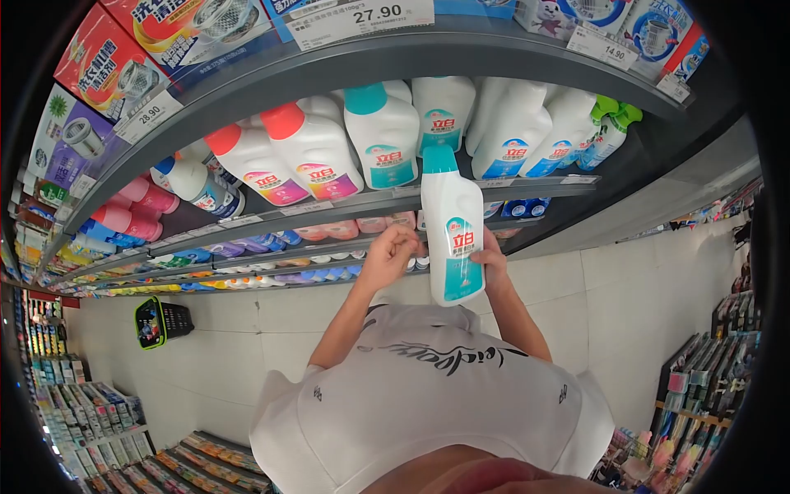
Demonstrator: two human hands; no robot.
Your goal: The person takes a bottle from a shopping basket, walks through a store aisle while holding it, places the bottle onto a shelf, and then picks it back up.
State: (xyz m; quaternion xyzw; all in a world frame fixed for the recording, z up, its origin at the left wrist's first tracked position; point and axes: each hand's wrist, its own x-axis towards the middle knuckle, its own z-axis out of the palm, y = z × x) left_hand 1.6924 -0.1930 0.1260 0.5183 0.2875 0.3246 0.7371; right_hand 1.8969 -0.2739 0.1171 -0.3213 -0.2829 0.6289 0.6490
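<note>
My right hand (492, 262) is wrapped around the right side of a white bottle (455, 202) with a teal cap and a teal label, held upright before my chest. Its thumb lies on the front of the label, and its other fingers are mostly hidden behind. To the left of the bottle, my left hand (393, 253) is raised with its fingers curled in; I see nothing in it. Beyond the held bottle, matching teal-capped bottles (383, 136) stand on the shelf, beside red-capped bottles (317, 156) and blue-labelled white bottles (510, 136).
A curved grey shelf edge (329, 69) with price tags runs above the bottles. Lower shelves carry pink bottles (136, 210) and other packs. On the floor at left stands a black basket (174, 319) with a green rim. Racks of goods (712, 370) line the right side.
</note>
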